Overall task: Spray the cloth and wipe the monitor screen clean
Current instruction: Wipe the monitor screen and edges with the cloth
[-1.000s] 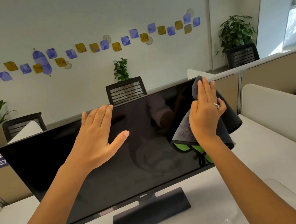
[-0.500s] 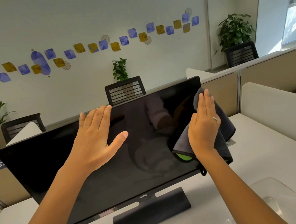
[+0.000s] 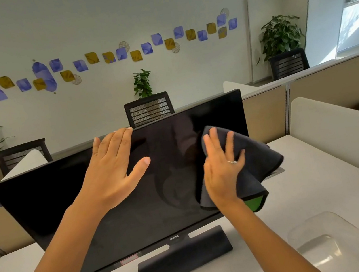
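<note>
A black monitor (image 3: 71, 200) with a dark screen stands on a white desk, tilted back on its flat stand (image 3: 183, 257). My left hand (image 3: 113, 172) lies flat with spread fingers against the upper middle of the screen, fingertips at the top edge. My right hand (image 3: 223, 171) presses a dark grey cloth (image 3: 260, 163) with a green underside onto the right part of the screen. The cloth hangs past the monitor's right edge. No spray bottle shows.
A clear plastic tray (image 3: 319, 240) sits on the desk (image 3: 322, 183) at the lower right. Beige partitions (image 3: 331, 88) and a white divider (image 3: 336, 125) border the desk. Mesh chairs (image 3: 149, 108) and potted plants (image 3: 280, 35) stand behind.
My right hand has slid the cloth down from the screen's top right corner and slightly leftward. My left hand has stayed flat on the screen.
</note>
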Available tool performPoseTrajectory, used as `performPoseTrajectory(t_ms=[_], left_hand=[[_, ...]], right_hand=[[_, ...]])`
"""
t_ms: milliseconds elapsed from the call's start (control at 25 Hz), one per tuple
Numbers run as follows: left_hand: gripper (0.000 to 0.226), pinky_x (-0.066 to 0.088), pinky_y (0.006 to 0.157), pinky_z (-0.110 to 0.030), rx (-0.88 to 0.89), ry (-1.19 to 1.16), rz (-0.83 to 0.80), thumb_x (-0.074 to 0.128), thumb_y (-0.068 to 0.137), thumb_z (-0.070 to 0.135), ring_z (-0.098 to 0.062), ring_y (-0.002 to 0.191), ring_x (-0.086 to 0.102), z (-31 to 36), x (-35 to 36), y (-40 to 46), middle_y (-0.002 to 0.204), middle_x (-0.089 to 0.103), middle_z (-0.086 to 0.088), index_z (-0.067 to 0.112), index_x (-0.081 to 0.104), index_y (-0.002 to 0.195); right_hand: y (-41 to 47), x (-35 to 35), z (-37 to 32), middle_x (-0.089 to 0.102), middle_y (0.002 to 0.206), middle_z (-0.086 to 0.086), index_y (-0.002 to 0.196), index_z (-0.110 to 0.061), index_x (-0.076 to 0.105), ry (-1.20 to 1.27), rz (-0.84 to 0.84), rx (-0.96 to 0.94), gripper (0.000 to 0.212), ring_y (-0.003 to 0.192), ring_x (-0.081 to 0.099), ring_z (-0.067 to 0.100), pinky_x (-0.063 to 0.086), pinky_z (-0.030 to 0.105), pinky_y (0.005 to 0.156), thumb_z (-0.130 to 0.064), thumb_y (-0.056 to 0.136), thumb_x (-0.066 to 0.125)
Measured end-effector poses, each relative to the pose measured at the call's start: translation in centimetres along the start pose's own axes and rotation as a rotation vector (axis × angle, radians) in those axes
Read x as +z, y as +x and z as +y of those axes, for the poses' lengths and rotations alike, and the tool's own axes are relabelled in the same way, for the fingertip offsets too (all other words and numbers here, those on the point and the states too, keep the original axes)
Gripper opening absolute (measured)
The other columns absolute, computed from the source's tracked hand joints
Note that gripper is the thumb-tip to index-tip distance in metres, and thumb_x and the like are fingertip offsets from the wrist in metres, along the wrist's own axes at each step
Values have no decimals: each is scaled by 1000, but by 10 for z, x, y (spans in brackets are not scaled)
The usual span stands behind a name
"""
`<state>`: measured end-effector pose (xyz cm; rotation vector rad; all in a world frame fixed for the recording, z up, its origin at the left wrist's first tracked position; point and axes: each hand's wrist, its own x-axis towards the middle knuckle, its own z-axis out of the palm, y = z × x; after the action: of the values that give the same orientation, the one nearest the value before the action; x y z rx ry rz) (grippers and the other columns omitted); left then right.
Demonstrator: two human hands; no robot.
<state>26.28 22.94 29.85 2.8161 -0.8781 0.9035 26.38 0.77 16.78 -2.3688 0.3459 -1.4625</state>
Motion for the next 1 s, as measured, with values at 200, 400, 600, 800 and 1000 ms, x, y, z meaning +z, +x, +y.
performPoseTrajectory(t_ms=[200, 400, 600, 800, 1000], left_hand=[[76, -3, 116, -38, 1, -11, 15, 20, 88, 61, -18, 141, 15, 1, 2, 0, 152, 26, -3, 15, 17, 148], [75, -5, 116, -36, 10, -32, 6, 20, 88, 60, -17, 142, 13, -1, 2, 0, 153, 24, -2, 16, 15, 149], [77, -6, 116, -36, 15, -34, 7, 19, 87, 61, -17, 142, 13, 0, 1, 0, 153, 24, -2, 15, 16, 148], [78, -7, 115, -36, 22, -31, -16, 17, 86, 62, -16, 143, 9, -2, 1, 1, 154, 20, -1, 16, 13, 149], [78, -8, 115, -37, 9, -27, -32, 14, 86, 60, -16, 143, 8, -1, 0, 2, 155, 18, 0, 16, 11, 149]], right_hand=[[-35, 9, -52, 29, 151, -5, 142, -27, 33, 72, -75, -346, 55, 143, 19, 27, 19, 64, 107, -16, 90, 45], [-47, 10, -27, 33, 150, 0, 141, -24, 38, 113, -124, -472, 52, 142, 23, 20, 26, 50, 111, -26, 90, 52], [-23, 2, 26, 16, 155, 8, 147, -15, 18, 40, -109, -70, 64, 144, 10, 26, 17, 49, 115, -38, 92, 41], [18, -5, 46, 6, 155, 3, 148, -14, 14, 88, -74, 124, 59, 143, 2, 22, 18, 51, 115, -36, 95, 28], [34, -2, 2, 10, 155, 7, 147, -16, 17, 123, -12, 34, 57, 144, 0, 23, 9, 52, 115, -29, 94, 31]])
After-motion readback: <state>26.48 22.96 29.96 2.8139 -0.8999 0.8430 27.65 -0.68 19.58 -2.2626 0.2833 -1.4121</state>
